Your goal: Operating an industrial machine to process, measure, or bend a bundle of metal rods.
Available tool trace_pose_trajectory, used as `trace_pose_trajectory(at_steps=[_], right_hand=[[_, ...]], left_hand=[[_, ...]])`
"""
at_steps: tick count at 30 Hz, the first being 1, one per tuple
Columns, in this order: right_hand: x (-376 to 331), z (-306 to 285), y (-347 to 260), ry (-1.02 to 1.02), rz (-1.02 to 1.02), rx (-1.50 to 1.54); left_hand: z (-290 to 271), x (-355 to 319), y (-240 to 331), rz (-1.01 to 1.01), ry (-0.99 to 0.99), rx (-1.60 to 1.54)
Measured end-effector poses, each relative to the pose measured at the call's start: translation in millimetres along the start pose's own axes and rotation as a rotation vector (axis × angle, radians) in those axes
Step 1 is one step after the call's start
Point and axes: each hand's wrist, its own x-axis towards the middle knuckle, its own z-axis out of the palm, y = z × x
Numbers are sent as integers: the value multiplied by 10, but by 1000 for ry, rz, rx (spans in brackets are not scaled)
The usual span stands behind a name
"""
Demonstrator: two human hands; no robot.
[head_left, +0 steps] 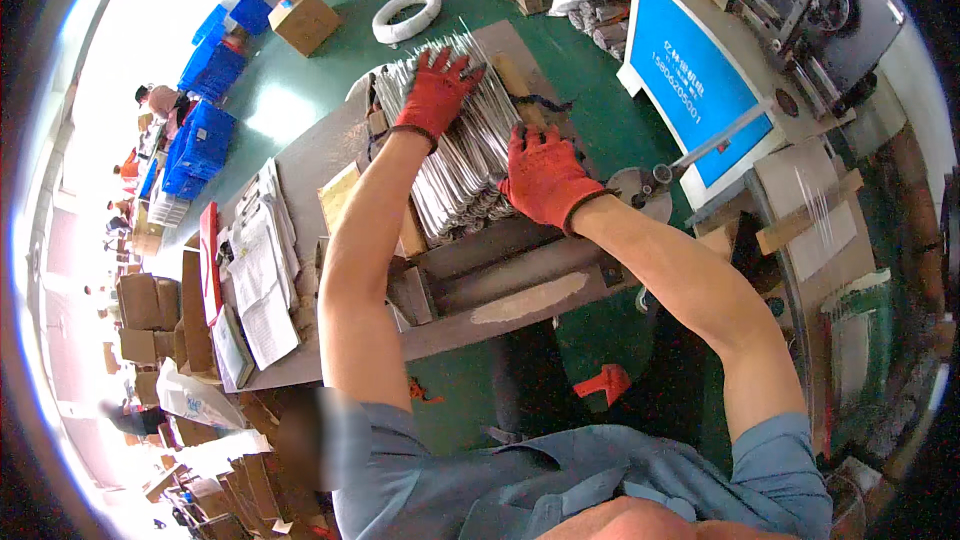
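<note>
A thick stack of thin silvery metal rods (455, 175) lies in a wooden frame on the worktable (300, 155). My left hand (438, 95), in a red work glove with dark fingertips, rests flat over the far part of the stack with its fingers spread. At the right side of the stack is my right hand (548, 178), gloved the same way. Its fingers point away from me and its inner edge touches the near right rods. Neither hand is wrapped round anything that I can see. The rods directly under the left palm are hidden.
Papers (262, 270) and a red folder (210, 262) lie on the table's left end. A machine with a blue panel (690, 80) stands at the right. Beyond the table are a white coil (407, 16), a cardboard box (304, 20) and blue crates (200, 145). People work far left.
</note>
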Motion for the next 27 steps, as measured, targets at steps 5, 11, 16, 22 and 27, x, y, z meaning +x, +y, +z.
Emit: trace_pose_trajectory(at_steps=[5,11,16,22,27], right_hand=[[55,-6,-34,-1,-18,35],[-13,139,-133,55,114,-69],[-236,24,-604,-10,81,-31],[-245,55,-354,-37,-16,-66],[-333,-45,-271,4,81,22]], left_hand=[[-221,-157,-195,-206,-1,81],[-244,-385,454,-478,-174,-513],[-32,-793,241,-265,-181,-458],[-257,-666,370,-282,-194,-458],[-320,-579,439,-301,-260,-464]])
